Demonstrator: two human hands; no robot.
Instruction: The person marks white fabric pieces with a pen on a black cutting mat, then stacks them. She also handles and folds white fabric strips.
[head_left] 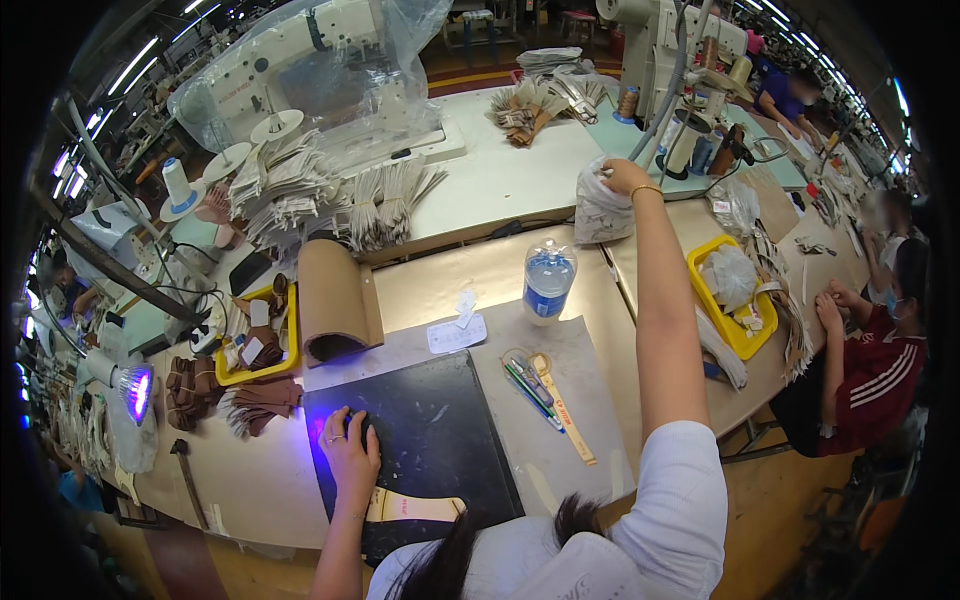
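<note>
My right hand (628, 178) is stretched far forward, its fingers closed at the top of a clear plastic bag (604, 218) with pale contents. Its fingertips are partly hidden by the bag. On a black mat (440, 410) my left hand (350, 450) lies with its fingers loosely spread, holding nothing. Just below that hand sits a flat pale cut piece (415, 507) with a curved outline. Right of the mat, several pens (532, 392) lie beside a light wooden stick tool (570, 422). A water bottle (549, 282) stands beyond them.
A brown cardboard roll (340, 300) lies behind the mat. Yellow trays (292, 340) hold pieces at both sides. A lit lamp (134, 388) and a hammer (186, 482) are at left. Bundled pale strips (385, 205) lie before a plastic-covered sewing machine (300, 80). A co-worker (870, 370) sits at right.
</note>
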